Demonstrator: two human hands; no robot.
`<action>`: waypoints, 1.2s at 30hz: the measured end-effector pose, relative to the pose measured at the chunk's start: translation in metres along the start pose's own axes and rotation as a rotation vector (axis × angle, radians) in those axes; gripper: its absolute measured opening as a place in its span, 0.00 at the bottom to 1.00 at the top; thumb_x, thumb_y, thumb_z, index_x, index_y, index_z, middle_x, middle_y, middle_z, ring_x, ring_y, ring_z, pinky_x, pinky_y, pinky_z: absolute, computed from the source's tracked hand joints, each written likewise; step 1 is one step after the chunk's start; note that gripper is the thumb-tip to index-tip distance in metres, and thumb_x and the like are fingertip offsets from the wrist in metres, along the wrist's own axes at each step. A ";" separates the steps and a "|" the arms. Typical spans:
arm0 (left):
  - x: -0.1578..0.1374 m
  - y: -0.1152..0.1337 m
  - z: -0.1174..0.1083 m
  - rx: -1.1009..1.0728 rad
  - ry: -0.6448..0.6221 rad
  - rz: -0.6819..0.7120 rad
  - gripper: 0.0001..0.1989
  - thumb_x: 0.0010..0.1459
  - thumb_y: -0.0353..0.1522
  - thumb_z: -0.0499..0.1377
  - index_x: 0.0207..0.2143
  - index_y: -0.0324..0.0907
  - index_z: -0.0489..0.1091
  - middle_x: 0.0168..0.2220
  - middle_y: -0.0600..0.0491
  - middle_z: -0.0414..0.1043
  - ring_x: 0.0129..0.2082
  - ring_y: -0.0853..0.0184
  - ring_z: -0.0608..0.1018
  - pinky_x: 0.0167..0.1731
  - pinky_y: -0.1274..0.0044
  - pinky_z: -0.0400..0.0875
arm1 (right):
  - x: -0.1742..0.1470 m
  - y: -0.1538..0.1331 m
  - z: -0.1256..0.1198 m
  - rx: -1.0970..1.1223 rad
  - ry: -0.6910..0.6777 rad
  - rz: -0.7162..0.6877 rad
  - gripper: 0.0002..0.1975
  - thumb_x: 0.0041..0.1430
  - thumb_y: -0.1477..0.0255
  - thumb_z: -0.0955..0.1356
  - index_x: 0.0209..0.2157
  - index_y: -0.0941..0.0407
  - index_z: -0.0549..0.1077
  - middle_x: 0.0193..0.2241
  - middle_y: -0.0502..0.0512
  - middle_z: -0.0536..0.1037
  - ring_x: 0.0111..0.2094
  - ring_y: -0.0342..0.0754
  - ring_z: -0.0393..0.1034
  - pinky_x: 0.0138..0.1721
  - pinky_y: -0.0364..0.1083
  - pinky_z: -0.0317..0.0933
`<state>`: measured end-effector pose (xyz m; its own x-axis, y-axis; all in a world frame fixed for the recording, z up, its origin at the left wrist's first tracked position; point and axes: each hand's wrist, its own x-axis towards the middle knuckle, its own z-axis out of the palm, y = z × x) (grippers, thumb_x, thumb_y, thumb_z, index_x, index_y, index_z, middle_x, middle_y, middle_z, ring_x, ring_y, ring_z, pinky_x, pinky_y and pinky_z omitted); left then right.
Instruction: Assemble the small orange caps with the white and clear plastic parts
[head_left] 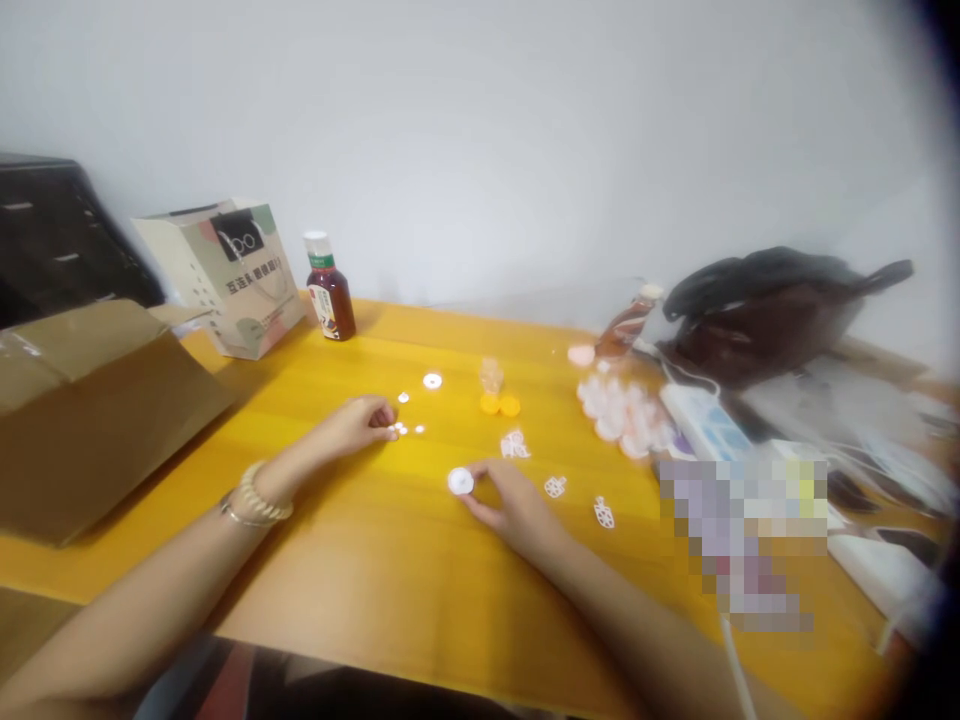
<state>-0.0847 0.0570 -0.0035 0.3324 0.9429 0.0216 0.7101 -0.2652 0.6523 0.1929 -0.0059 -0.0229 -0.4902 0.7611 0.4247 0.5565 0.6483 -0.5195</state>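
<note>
Between the thumb and fingers of my right hand [511, 503] is a white round disc [460, 481], held just above the table. My left hand [358, 425] is closed, its fingertips down at a small cluster of white pieces [403, 431]; whether a piece is pinched in them is hidden. Just beyond that hand lie another small white piece [403, 397] and a larger white ring-like disc [433, 381]. White openwork pieces [555, 487] lie to the right of my right hand, one more [604, 513] further out. Two orange round pieces [510, 406] sit behind it.
The yellow wooden table [337, 590] bears a cardboard box [105, 440], a paper bag [247, 285] and a dark red bottle [330, 295] on the left. Pale round pieces [619, 410], a power strip [705, 420] with cables and a dark bag [772, 320] crowd the right.
</note>
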 end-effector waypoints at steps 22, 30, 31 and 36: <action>-0.020 0.055 0.022 0.010 -0.063 0.537 0.09 0.58 0.33 0.51 0.36 0.40 0.70 0.34 0.51 0.72 0.33 0.71 0.73 0.37 0.79 0.66 | 0.002 0.000 -0.002 0.089 -0.090 0.010 0.09 0.51 0.73 0.67 0.36 0.54 0.66 0.33 0.53 0.75 0.36 0.47 0.70 0.38 0.46 0.65; -0.018 0.058 0.053 0.146 -0.025 0.661 0.10 0.61 0.33 0.50 0.36 0.40 0.70 0.33 0.50 0.72 0.33 0.70 0.73 0.37 0.78 0.65 | 0.001 -0.001 -0.001 0.100 -0.074 -0.011 0.11 0.51 0.73 0.67 0.38 0.54 0.64 0.34 0.53 0.75 0.36 0.46 0.71 0.38 0.46 0.65; -0.018 0.057 0.054 0.190 -0.012 0.671 0.11 0.61 0.33 0.50 0.35 0.40 0.70 0.33 0.50 0.72 0.33 0.70 0.73 0.37 0.78 0.64 | 0.001 -0.001 -0.001 0.096 -0.071 -0.014 0.11 0.51 0.73 0.67 0.38 0.54 0.64 0.34 0.53 0.74 0.36 0.46 0.71 0.38 0.46 0.65; -0.019 0.056 0.055 0.332 0.004 0.701 0.12 0.62 0.34 0.49 0.32 0.40 0.71 0.30 0.51 0.70 0.31 0.69 0.72 0.37 0.77 0.62 | 0.002 -0.003 -0.001 0.095 -0.075 -0.021 0.11 0.51 0.73 0.67 0.37 0.54 0.64 0.33 0.53 0.74 0.36 0.47 0.71 0.37 0.46 0.65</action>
<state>-0.0172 0.0135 -0.0088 0.7709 0.5330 0.3489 0.4838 -0.8461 0.2237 0.1915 -0.0066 -0.0198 -0.5522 0.7414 0.3812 0.4815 0.6569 -0.5801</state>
